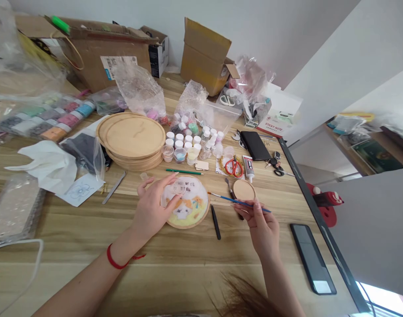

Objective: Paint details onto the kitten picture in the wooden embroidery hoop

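Observation:
My left hand [154,203] reaches over a round wooden-rimmed picture [199,207] with orange, yellow and white patches. Between its thumb and fingers is a small clear plastic cup [179,188], held above the picture's upper left part. In my right hand [262,222] a thin blue paintbrush [226,198] is pinched, its bristles pointing left near the picture's right edge. Black tweezers [216,222] lie just right of the picture. A small round wooden disc [243,190] and a dark-handled tool [232,193] lie partly behind the brush and my right hand.
Behind the picture are a green pencil [185,171], several lidded jars [183,143] and stacked round wooden boards [131,136]. Red scissors [234,167] and a glue tube [248,168] lie to the right. A phone [312,257] sits near the right edge. Cardboard boxes [204,53] stand behind.

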Demonstrator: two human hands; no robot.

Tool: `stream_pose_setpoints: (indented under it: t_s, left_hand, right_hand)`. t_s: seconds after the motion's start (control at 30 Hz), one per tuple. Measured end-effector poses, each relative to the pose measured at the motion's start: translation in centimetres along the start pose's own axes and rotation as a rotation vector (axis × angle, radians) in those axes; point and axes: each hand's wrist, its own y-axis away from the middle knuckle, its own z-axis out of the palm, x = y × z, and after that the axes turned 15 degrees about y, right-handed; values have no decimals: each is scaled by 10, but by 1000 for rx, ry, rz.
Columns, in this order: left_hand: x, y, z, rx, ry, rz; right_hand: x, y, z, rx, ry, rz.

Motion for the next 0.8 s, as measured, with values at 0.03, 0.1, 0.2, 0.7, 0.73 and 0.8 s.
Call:
stream_pose_setpoints:
  t_s: [0.03,0.1,0.2,0.7,0.73,0.8]
  left_hand:
    - [1,1,1,-9,3,0]
    - [3,2,2,-26,11,2]
    - [8,4,4,-38,13,35]
    - [7,0,1,15,-24,152]
    - [6,0,1,17,-23,140]
    - [4,0,2,17,-16,107]
  right_hand:
    - [-5,1,3,-12,-9,-20]
    - [-15,3,12,-55,-8,-68]
    - [-25,7,29,-167,53,-161]
    - [-18,9,70,-219,-70,53]
    - [-18,7,70,-220,-115,99]
    - [-18,3,67,-213,-166,153]
